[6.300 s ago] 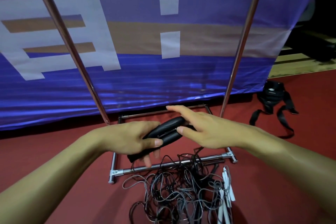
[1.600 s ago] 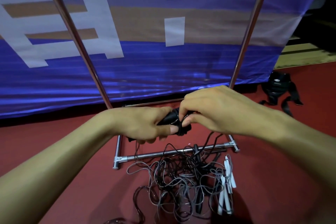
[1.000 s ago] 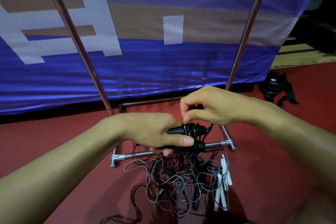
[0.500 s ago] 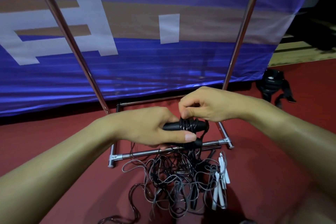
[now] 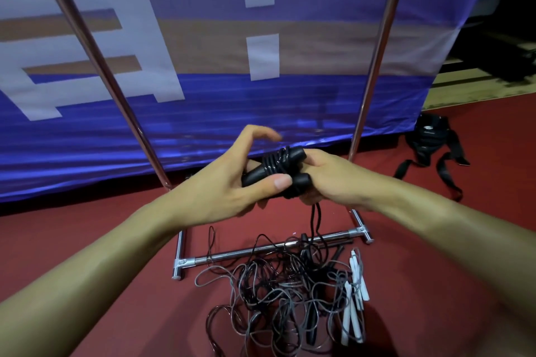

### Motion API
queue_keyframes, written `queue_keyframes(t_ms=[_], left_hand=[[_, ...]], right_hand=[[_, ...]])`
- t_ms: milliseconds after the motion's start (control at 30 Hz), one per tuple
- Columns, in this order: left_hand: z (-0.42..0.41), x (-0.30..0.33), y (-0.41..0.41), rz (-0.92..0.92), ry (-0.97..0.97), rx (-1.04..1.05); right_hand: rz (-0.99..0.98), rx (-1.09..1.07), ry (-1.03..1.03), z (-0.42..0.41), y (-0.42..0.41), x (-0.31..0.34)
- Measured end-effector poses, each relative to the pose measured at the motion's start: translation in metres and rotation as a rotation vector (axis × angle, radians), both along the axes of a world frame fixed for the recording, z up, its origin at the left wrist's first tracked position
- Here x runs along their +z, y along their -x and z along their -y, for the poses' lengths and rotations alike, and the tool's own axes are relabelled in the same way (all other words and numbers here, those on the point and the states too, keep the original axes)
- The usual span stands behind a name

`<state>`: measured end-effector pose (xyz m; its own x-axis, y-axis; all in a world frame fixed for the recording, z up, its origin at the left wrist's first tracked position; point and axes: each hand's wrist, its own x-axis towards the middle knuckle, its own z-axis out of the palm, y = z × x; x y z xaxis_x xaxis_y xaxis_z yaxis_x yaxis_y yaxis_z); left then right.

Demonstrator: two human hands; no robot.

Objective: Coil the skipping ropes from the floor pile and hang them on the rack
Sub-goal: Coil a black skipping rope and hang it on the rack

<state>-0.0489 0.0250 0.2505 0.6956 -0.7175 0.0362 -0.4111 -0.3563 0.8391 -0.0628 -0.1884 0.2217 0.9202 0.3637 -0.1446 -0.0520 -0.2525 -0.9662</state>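
Black skipping-rope handles (image 5: 275,172), cord wound round them: my left hand (image 5: 232,182) is gripping them, thumb pressing across; my right hand (image 5: 327,180) is curling round their far ends; both are hovering above the tangled rope pile (image 5: 284,298) lying on the red floor (image 5: 435,269) by the rack's base bar (image 5: 261,249).

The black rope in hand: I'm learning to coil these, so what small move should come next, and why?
Probably wrap another turn. The left hand grips the handles, already bound by several turns, while the right hand holds the cord, which trails slack down to the pile. It isn't ready for the rack.
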Motion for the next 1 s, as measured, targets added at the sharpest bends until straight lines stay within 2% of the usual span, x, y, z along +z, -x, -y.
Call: queue_keyframes(t_ms=[167,433,667,900,1000], left_hand=[[0.004,-0.001,0.004,0.067,0.002,-0.076],[0.008,0.004,0.01,0.253,-0.111,-0.081],[0.008,0.005,0.013,0.181,-0.052,-0.001],[0.005,0.008,0.013,0.002,0.052,0.005],[0.006,0.006,0.013,0.054,-0.007,-0.005]], right_hand=[[-0.261,0.045,-0.27,-0.006,0.01,-0.001],[-0.397,-0.105,-0.33,-0.01,0.017,0.008],[-0.466,-0.248,-0.557,-0.014,0.019,0.019],[-0.428,-0.221,-0.43,-0.016,0.024,0.021],[-0.379,-0.228,-0.392,-0.016,0.025,0.023]])
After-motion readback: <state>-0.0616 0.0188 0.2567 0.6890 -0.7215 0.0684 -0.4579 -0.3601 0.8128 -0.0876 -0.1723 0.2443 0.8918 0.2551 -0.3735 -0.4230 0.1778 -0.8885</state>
